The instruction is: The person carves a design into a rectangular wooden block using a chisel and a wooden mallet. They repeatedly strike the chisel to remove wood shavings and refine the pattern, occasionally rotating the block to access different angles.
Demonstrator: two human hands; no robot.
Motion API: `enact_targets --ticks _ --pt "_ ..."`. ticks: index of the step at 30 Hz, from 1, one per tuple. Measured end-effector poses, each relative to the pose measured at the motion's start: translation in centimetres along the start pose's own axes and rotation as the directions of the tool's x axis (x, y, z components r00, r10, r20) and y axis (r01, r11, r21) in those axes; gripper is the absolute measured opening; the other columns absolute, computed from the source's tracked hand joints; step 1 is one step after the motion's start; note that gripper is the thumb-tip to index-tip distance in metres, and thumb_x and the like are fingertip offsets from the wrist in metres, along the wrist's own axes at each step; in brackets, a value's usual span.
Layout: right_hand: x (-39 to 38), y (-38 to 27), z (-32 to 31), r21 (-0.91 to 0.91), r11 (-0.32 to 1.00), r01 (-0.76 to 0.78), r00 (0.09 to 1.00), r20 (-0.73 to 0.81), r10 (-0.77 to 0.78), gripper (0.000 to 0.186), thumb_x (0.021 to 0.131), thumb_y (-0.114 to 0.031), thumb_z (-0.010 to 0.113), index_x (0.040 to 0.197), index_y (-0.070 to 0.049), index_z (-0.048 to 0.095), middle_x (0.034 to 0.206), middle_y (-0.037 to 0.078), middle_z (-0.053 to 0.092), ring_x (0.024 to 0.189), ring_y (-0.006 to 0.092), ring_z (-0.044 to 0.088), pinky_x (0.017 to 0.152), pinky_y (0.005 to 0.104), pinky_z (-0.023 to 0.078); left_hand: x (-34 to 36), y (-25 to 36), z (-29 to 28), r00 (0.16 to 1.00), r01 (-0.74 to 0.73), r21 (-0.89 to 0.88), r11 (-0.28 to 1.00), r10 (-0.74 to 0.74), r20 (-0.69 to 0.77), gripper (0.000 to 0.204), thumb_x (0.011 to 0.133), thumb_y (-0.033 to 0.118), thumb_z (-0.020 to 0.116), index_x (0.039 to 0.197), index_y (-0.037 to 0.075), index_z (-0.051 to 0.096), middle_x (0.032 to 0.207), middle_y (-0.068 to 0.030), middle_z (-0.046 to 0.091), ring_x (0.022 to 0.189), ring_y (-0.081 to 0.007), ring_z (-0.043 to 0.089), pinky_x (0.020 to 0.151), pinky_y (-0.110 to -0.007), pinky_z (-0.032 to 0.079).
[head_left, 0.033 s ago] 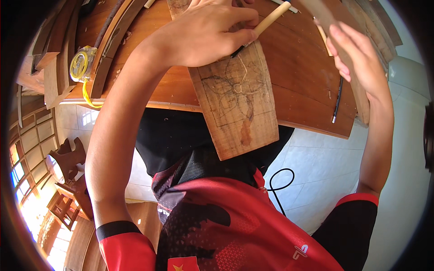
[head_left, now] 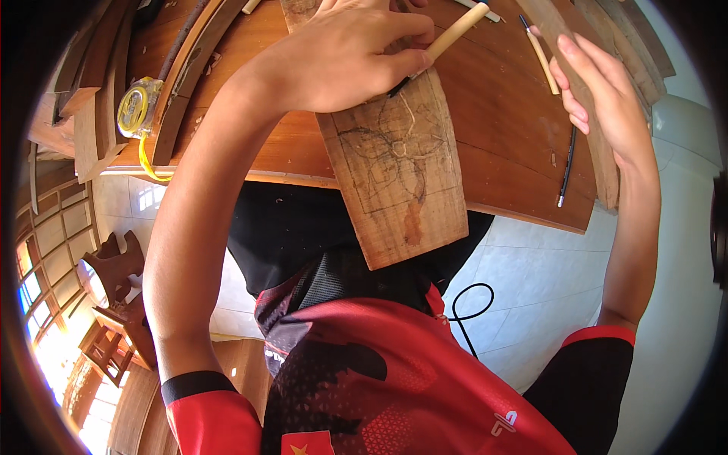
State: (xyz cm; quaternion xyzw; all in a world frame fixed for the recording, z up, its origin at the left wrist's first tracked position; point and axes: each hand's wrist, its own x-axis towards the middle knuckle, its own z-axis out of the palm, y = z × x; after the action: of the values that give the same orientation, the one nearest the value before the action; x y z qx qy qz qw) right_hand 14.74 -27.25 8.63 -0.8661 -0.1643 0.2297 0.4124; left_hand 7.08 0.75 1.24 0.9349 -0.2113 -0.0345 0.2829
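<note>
My left hand point(head_left: 341, 57) is closed on a carving chisel with a pale wooden handle point(head_left: 459, 32). Its dark blade slants down to the surface of a wooden board point(head_left: 417, 216). Dark pencil lines, a shallow pale cut and a brown stain mark this board, whose near end juts past the table edge over my lap. Off to the right, my right hand point(head_left: 603, 95) grips a flat wooden bar point(head_left: 547, 21), thumb on one side and fingers on the other. The bar is apart from the chisel; its lower end is hard to separate from wood behind the hand.
Between the board and my right hand lie a second pale-handled chisel point(head_left: 540, 57) and a black pencil point(head_left: 566, 171) on the brown table point(head_left: 508, 129). At left, a yellow tape measure point(head_left: 136, 110) sits beside curved wooden pieces point(head_left: 178, 98). More wood is stacked far right.
The wooden bar in my right hand, blurred a moment earlier, has shifted slightly right and now shows sharply, uncovering the second chisel's dark end. My left hand and the board keep their places.
</note>
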Motion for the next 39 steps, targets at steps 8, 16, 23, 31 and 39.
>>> enact_targets --ticks 8,16,23,31,39 --pt "0.6 0.5 -0.8 -0.1 0.994 -0.04 0.992 0.115 0.052 0.039 0.108 -0.041 0.056 0.116 -0.004 0.065 0.078 -0.004 0.05 0.05 0.0002 0.041 0.041 0.0185 0.032 -0.4 0.4 0.1 0.996 -0.058 -0.004 0.998 0.057 -0.063 0.038 0.104 0.036 0.05 0.116 0.004 0.066 0.133 -0.0207 0.045 0.128 -0.0364 0.042 0.111 -0.052 0.033" --pt "0.6 0.6 0.1 -0.055 0.997 -0.049 0.992 0.11 0.054 0.043 0.109 -0.04 0.055 0.127 -0.002 0.063 0.078 -0.003 0.05 0.051 0.0011 0.042 0.043 0.0192 0.034 -0.5 0.6 0.2 0.997 -0.031 -0.009 0.999 0.03 -0.069 0.037 0.105 0.035 0.05 0.115 0.003 0.066 0.127 -0.0193 0.046 0.12 -0.0341 0.045 0.108 -0.051 0.036" --pt "1.4 0.9 1.9 -0.01 1.0 -0.004 0.999 0.038 0.004 0.042 0.107 -0.036 0.059 0.132 -0.002 0.064 0.082 -0.004 0.048 0.051 0.0005 0.039 0.044 0.0197 0.032 -0.1 -0.2 0.3 0.994 -0.089 0.01 0.996 0.089 -0.066 0.036 0.105 0.033 0.052 0.115 0.002 0.066 0.126 -0.0198 0.045 0.122 -0.0345 0.043 0.108 -0.051 0.035" --pt "5.4 -1.3 3.8 0.354 0.935 0.011 0.986 0.154 -0.07 0.019 0.103 -0.018 0.067 0.113 -0.003 0.061 0.07 -0.003 0.052 0.047 0.0045 0.047 0.04 0.022 0.038 0.3 0.2 -1.0 0.998 -0.059 -0.081 0.995 0.06 0.007 0.035 0.103 0.032 0.057 0.114 0.0 0.065 0.129 -0.0197 0.046 0.126 -0.0348 0.043 0.108 -0.05 0.034" --pt "5.1 -1.6 4.5 0.415 0.91 -0.008 0.99 0.132 -0.051 0.013 0.101 -0.011 0.067 0.109 -0.002 0.062 0.069 -0.003 0.055 0.046 0.005 0.047 0.042 0.0222 0.039 1.1 -0.2 0.5 0.967 -0.102 -0.314 0.944 0.02 -0.255 0.031 0.101 0.032 0.067 0.111 0.004 0.071 0.076 -0.0055 0.065 0.067 -0.0157 0.056 0.065 -0.033 0.045"
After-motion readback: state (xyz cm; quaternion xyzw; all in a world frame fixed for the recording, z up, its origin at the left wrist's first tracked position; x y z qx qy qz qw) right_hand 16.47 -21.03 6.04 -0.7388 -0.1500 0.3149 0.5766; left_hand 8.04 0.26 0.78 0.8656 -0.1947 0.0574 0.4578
